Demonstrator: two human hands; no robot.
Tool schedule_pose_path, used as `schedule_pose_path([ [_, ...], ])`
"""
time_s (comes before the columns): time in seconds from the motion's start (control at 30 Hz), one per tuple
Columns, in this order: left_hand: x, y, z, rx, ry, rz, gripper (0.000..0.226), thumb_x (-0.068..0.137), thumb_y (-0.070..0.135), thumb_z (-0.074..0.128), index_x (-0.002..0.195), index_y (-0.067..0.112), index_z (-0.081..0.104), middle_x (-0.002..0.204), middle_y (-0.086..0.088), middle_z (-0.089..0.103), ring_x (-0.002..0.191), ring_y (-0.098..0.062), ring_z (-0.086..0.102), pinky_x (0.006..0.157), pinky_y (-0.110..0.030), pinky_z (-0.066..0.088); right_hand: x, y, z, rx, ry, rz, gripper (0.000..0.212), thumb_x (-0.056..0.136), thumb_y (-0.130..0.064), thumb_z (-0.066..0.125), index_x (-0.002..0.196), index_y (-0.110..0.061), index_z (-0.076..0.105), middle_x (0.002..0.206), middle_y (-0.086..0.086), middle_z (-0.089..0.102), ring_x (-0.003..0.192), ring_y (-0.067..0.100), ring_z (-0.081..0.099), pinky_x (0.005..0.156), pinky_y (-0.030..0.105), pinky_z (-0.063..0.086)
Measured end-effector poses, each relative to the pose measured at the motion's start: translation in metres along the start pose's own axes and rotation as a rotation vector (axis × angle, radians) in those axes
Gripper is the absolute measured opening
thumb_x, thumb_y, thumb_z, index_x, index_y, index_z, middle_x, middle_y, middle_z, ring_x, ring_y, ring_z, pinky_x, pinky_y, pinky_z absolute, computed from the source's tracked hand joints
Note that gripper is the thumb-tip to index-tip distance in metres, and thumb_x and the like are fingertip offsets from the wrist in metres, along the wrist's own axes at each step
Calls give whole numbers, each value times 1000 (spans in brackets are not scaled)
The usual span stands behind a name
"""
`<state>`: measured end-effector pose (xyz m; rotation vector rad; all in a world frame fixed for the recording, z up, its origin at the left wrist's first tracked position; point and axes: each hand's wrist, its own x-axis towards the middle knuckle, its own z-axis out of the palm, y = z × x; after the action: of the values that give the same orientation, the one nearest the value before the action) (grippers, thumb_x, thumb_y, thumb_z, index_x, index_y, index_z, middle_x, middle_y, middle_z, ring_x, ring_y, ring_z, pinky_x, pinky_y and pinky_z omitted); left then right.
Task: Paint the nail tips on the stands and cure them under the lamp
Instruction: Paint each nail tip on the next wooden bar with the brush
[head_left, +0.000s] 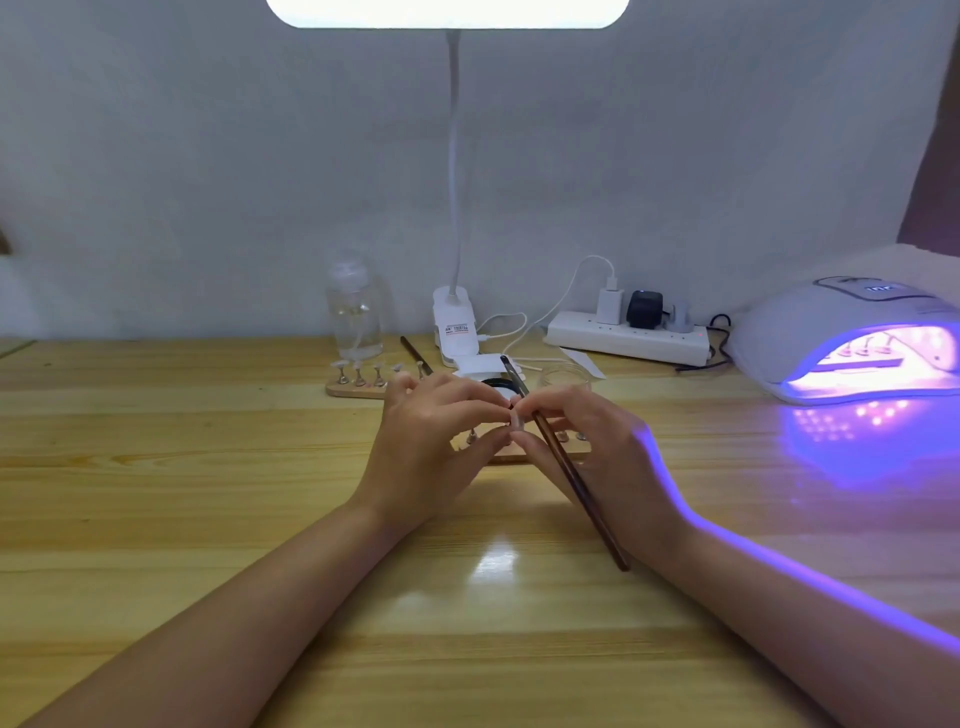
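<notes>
While both hands meet just above the near wooden stand (524, 456), the left hand (434, 441) pinches a small nail tip (514, 418) and the right hand (587, 441) grips the brush (571, 478) against it. Best to steady the wrists on the worktop (208, 493). Beyond the stand sits a second stand (358, 389); far right of it, the curing lamp (852, 343) glows violet over more tips.

My left hand (426, 447) and right hand (587, 441) meet fingertip to fingertip over the table, fingers curled in a pinch; both forearms reach forward, bare.
</notes>
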<state>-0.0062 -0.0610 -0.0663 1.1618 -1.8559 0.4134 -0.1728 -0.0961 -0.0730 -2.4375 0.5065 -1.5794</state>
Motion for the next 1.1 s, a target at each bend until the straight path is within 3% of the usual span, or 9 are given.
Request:
schedule_pose_path([
  [0.17,1,5,-1,-98,13,-77,9,73,22,68,79,16,72,81,17,64,78,4,54,73,-28,26,0,0,1,51,2,-3,22,78,-6,73,97,-10,63,93,-7,66,88,4,64,78,19,53],
  [0.27,2,7,-1,-152,52,-102,7,76,20,68,81,18,71,79,18,63,73,3,56,75,-26,29,1,-2,2,66,47,7,21,80,-17,72,99,-17,62,93,-16,64,88,-1,63,78,17,52],
  [0.4,2,6,-1,-264,128,-172,5,77,13,70,79,15,73,82,13,68,76,-3,65,79,-36,43,7,-3,-7,185,139,235,10,86,-32,63,91,-24,66,85,-11,69,77,6,66,68,24,54],
  [0.57,3,2,-1,-368,169,-204,21,75,-4,69,87,13,70,83,8,67,71,-9,63,73,-14,49,32,13,-27,215,336,476,26,87,-37,52,74,-21,68,61,-9,63,51,-7,54,56,5,40],
  [0.63,2,1,-1,-363,152,-205,20,75,-4,69,87,12,70,80,3,68,66,-10,60,69,-19,50,44,24,-33,118,299,570,33,91,-35,54,71,-14,70,54,-7,59,48,-8,52,54,3,37],
  [0.73,2,-1,0,-351,126,-206,18,77,0,69,89,13,70,79,-1,67,63,-12,57,67,-25,49,62,40,-37,-12,111,639,32,92,-31,55,67,-15,67,42,-11,55,42,-9,50,48,4,36],
  [0.9,2,-1,0,-368,116,-203,17,76,4,69,89,15,71,77,-3,65,65,-8,53,63,-16,44,78,50,-30,-217,-146,632,35,85,-32,65,56,-19,53,46,-10,57,42,-7,52,51,15,34],
  [1.03,2,-1,0,-385,113,-219,22,73,3,71,90,17,70,75,-3,64,65,-13,53,60,-18,44,81,53,-23,-335,-217,621,41,82,-38,67,69,1,63,57,5,61,58,13,60,52,21,39],
  [1.1,3,-1,0,-391,111,-220,22,73,6,71,91,19,68,75,0,63,65,-12,52,60,-14,43,78,54,-20,-334,-245,633,40,82,-37,67,70,0,62,59,4,58,63,19,59,54,23,39],
])
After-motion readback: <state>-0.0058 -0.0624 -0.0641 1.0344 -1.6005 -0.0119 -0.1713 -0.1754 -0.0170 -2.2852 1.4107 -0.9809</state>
